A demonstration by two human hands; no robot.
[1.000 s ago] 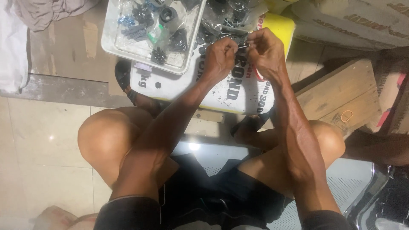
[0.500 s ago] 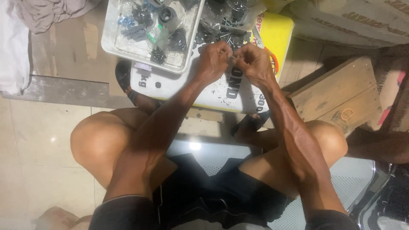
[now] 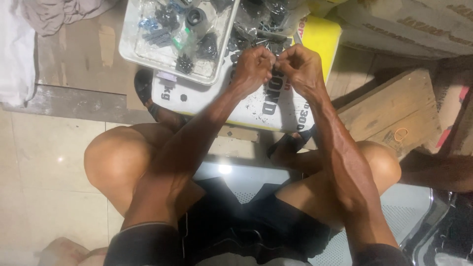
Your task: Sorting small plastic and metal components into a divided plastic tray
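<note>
Looking down from the head view, the person sits low with knees spread, and both hands meet above a white and yellow sack [image 3: 217,101] that lies flat as a work surface. The left hand [image 3: 253,66] is curled nearly into a fist, fingertips pinched together at its inner edge; the right hand [image 3: 299,68] mirrors it, fingers bent tight, and the two sets of knuckles are touching or just apart. Between the pinched tips sits a small dark part [image 3: 275,63], perhaps a screw or a like fastener, though it is too small and too hidden to name for sure, and I cannot tell which hand carries most of the grip. It sits in the air just above the sack, beside a loose heap of small metal pieces [image 3: 263,42] on the sack's far end. A clear plastic tray [image 3: 135,54] full of bagged black fittings stands to the left of the hands, and a wooden crate [image 3: 389,111] stands well to the right. By my judgement the step in hand is fine fitting of two tiny pieces between the fingertips. Any further move calls for steady pinch pressure and a small twist, with the hands kept close over the sack so that a dropped piece lands there.
</note>
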